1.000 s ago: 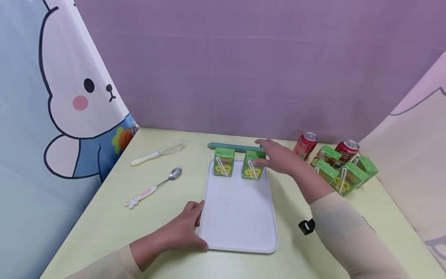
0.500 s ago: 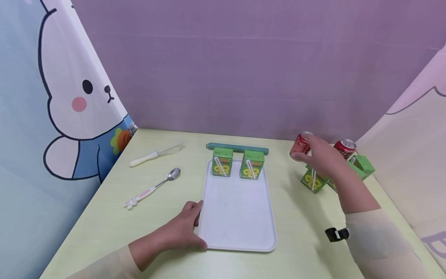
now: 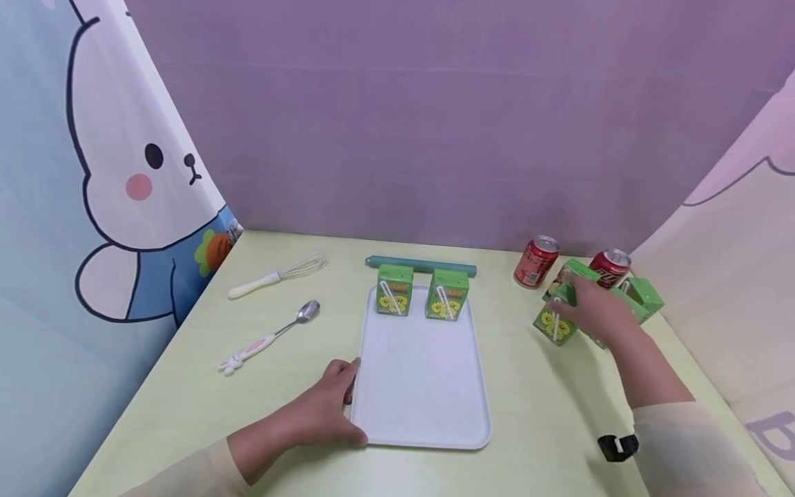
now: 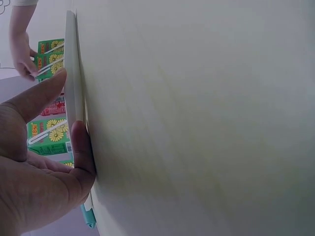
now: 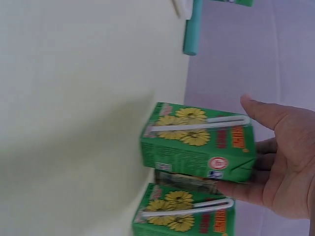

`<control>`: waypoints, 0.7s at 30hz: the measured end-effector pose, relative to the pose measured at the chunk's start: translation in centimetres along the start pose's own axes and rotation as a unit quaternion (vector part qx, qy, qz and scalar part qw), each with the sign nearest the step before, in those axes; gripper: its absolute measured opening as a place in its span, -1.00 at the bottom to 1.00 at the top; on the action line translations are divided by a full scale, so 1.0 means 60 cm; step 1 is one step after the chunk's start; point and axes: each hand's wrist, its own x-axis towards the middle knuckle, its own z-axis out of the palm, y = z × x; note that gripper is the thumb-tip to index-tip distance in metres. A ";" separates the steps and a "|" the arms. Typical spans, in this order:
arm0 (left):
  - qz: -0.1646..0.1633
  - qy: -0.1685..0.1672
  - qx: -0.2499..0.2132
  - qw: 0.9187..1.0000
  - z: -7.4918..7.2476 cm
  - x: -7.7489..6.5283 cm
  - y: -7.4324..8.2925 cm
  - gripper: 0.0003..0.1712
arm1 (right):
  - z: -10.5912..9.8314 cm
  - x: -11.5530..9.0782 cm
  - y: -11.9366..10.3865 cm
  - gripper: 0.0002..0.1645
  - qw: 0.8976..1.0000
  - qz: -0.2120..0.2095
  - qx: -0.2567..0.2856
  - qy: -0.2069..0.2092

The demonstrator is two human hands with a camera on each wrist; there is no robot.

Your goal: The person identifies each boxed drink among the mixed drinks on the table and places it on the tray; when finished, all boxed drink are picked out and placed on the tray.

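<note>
My left hand holds a white tray by its near left corner, thumb at the front edge and fingers along the left side. Two green drink cartons with yellow flowers and white straws stand at the tray's far end. At the right, my right hand is around the top of another green drink carton. In the right wrist view, several fingers reach behind this drink carton, while the thumb stands apart from it. A second drink carton stands beside it.
Two red cans stand at the back right among several more green cartons. A teal stick lies behind the tray. To the left lie a whisk and a spoon. A purple curtain hangs behind the table.
My right hand has left the far-right drink carton on the tray, passed to the right near the red can, and come to the carton group. My left hand stays at the tray's corner.
</note>
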 end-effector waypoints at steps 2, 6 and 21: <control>0.000 0.000 -0.002 1.000 0.000 -0.001 -0.001 0.46 | 0.008 0.003 0.003 0.12 1.000 -0.002 -0.006 -0.003; 0.004 0.001 -0.002 1.000 0.001 -0.001 -0.002 0.45 | 0.019 0.009 0.009 0.06 1.000 -0.005 -0.021 0.006; 0.001 -0.001 0.000 1.000 -0.001 -0.005 0.006 0.41 | 0.020 -0.007 -0.036 -0.04 0.999 -0.031 -0.024 0.035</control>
